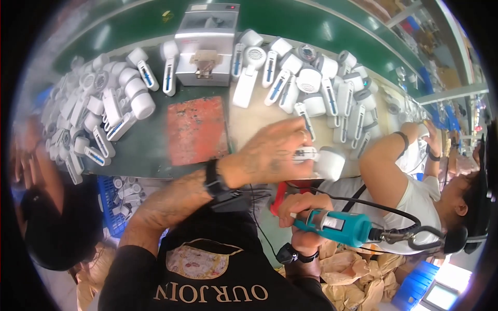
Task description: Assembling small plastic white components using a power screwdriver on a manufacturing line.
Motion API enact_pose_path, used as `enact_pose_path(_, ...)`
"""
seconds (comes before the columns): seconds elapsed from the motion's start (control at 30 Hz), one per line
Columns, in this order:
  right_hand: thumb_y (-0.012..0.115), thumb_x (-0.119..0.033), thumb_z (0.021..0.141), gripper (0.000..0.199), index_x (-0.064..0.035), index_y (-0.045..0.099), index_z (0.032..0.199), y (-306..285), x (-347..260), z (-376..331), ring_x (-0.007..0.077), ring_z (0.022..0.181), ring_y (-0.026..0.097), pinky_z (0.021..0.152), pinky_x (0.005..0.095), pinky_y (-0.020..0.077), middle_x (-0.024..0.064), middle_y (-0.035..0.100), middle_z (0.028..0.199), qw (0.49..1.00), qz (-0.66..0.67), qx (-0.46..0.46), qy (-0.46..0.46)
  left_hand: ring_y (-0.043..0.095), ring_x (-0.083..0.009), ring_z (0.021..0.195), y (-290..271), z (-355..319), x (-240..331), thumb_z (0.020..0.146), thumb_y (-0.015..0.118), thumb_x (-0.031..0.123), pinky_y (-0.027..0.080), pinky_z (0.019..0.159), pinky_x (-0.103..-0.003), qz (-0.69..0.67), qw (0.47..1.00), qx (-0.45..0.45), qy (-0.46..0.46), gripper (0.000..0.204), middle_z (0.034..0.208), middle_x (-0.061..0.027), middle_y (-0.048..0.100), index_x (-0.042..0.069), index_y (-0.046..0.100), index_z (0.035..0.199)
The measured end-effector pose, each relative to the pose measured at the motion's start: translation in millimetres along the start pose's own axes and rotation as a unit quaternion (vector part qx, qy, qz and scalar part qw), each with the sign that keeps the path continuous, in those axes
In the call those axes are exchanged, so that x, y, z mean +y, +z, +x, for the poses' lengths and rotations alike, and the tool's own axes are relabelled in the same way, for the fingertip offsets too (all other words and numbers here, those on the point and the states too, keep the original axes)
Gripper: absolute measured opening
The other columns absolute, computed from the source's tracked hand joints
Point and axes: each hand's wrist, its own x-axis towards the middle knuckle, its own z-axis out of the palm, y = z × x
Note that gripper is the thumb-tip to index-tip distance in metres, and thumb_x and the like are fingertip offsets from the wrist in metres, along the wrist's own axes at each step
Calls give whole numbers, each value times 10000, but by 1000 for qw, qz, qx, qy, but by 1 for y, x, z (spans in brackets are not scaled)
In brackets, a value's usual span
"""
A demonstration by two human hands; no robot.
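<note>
Snugly, right fingers (300, 202) clasp a teal cylindrical driver (353, 229), left fingers (291, 133) a smooth, probably plastic fan (330, 165).

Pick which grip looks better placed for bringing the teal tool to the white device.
Likely right: the right grip holds the teal tool, just below the white device in view, while the left grip holds that device.

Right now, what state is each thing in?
Left hand: closed on white fan
White fan: held
Right hand: closed on screwdriver
Screwdriver: held, cable attached
Red mat: flat, worn
Machine: standing upright
Left-side fans: heaped
Blue crate: holding white parts
</note>
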Motion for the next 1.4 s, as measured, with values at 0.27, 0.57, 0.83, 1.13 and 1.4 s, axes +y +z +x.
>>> enact_pose_path(0.27, 659, -492, 910, 558, 28, 490, 1021, 39, 33, 45, 201, 597, 530, 535, 323, 436, 85, 524, 691, 999, 1, 22, 46, 631, -318, 872, -95, -67, -41, 831, 697, 246, 517, 721, -411, 155, 987, 14, -46, 282, 965, -127, 585, 17, 655, 989)
enact_pose_path(0.57, 459, -341, 1034, 396, 42, 512, 1124, 65, 65, 121, 201, 690, 562, 646, 329, 478, 76, 550, 753, 985, -126, 89, -72, 638, -274, 941, -115, -93, -52, 802, 736, 198, 521, 772, -388, 212, 976, 46, -11, 302, 1001, -59, 609, 87, 658, 1072)
enact_pose_path(0.83, 506, -741, 871, 766, -6, 523, 1085, 109, 54, 142, 189, 594, 493, 565, 317, 401, 55, 480, 668, 995, -46, 23, -87, 637, -286, 900, -114, -95, -69, 783, 762, 232, 516, 780, -404, 167, 983, 76, 1, 276, 996, -66, 637, 65, 682, 988)
enact_pose_path(1.13, 505, -510, 1005, 548, 33, 548, 1061, 140, 62, 225, 192, 603, 520, 570, 315, 438, 63, 498, 663, 985, -43, 49, -162, 547, -296, 995, -133, -81, -78, 810, 723, 295, 468, 876, -412, 204, 977, 30, -54, 300, 1036, -92, 601, 57, 665, 983)
enact_pose_path(1.4, 511, -325, 1033, 368, 32, 577, 977, 156, 101, 269, 156, 634, 579, 585, 272, 449, 67, 582, 713, 980, -115, -15, -162, 557, -234, 1021, -129, -93, -86, 801, 723, 337, 445, 936, -382, 190, 979, 43, -53, 436, 1097, -49, 605, 100, 664, 1163)
